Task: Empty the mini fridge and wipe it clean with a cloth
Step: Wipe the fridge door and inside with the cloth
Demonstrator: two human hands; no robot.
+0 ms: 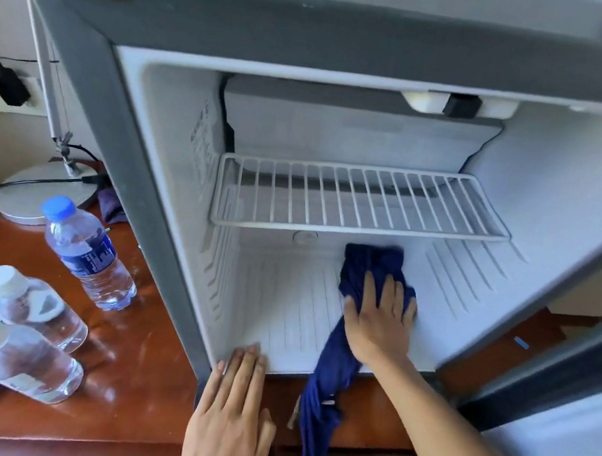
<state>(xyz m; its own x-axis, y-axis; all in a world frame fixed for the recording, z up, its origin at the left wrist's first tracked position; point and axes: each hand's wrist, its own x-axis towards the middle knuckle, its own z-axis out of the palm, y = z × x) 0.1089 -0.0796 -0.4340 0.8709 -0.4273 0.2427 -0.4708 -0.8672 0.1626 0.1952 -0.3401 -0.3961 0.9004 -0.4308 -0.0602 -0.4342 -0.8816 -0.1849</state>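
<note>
I see my right hand (pixel 379 319) pressing the blue cloth (pixel 349 338) flat-fingered onto the floor of the mini fridge (pixel 166 175), the cloth's tail hanging over the front edge toward me. My left hand (pixel 229 421), fingers straight, rests on the fridge's lower front lip. Above my right hand sits the bare wire shelf (pixel 358 201). Left of my left hand, three water bottles stand on the wooden table (pixel 133 378): a blue-capped bottle (pixel 90 253) and two white-capped bottles (pixel 25 338) holding clear liquid.
</note>
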